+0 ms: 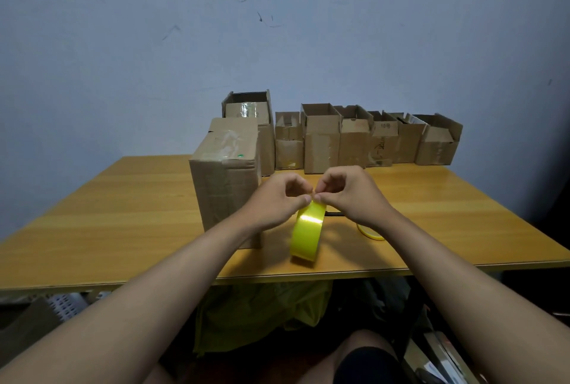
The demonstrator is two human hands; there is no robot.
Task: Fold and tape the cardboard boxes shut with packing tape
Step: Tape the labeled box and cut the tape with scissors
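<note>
— Where's the tape?

— The yellow tape roll [307, 234] stands on edge near the front edge of the table [123, 208], straight ahead of me. My left hand [279, 198] and right hand [351, 195] meet over its top, thumb and forefinger of each pinching there; I think it's the loose tape end, though it's too small to see.

— And the boxes?

— A closed cardboard box [226, 174] stands at my 11 o'clock, just beside my left wrist. A row of open boxes [364, 137] lines the back edge from 12 to 1 o'clock, against the wall [277, 29].

— Any room?

— Bare tabletop at 9 and 3 o'clock. A second, thinner tape ring [371, 234] lies flat at 1 o'clock, under my right wrist.
</note>
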